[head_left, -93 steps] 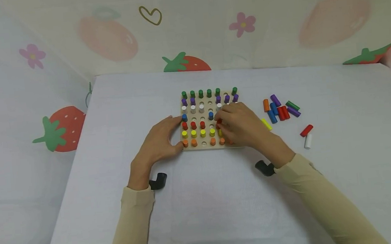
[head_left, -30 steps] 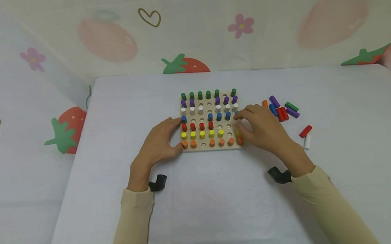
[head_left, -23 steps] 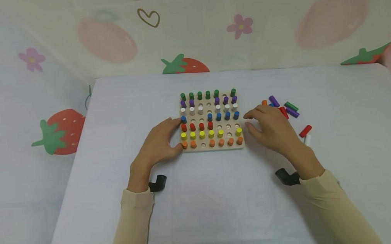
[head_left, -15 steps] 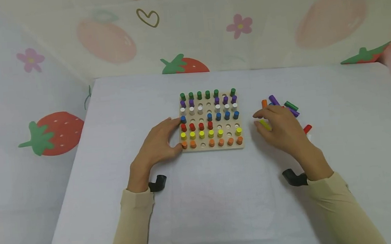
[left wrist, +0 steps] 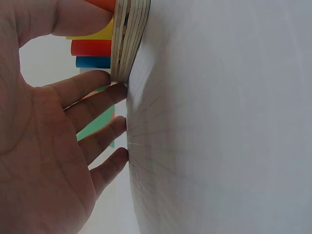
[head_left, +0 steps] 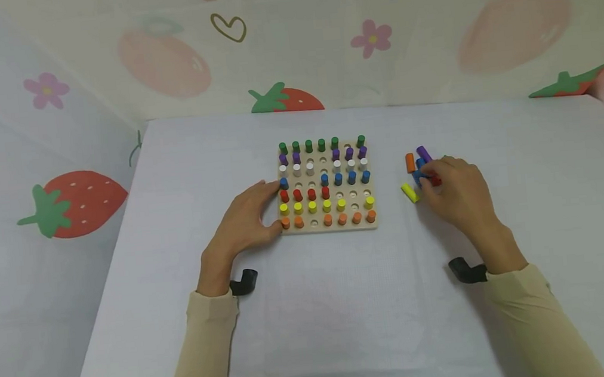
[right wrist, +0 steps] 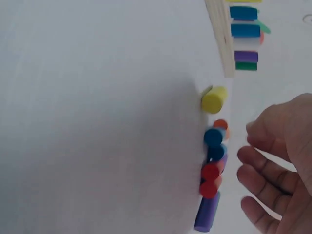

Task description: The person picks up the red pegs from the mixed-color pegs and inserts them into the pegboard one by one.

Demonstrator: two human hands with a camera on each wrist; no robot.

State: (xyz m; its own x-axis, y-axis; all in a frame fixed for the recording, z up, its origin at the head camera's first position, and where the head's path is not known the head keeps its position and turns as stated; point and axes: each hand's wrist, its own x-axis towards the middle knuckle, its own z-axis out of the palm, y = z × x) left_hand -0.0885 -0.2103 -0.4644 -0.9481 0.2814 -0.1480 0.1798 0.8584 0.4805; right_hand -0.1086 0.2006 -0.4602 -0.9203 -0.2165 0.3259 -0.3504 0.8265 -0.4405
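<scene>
Lying below the right hand (head_left: 460, 191), red pegs (right wrist: 210, 171), blue pegs (right wrist: 213, 137) alongside

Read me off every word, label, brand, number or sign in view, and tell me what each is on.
"happy": on the backdrop, at the head view's top edge; the first letter's top is cropped, so its "h" is likely, not certain.
Pegboard: no readable text.
Loose pegs: no readable text.
</scene>
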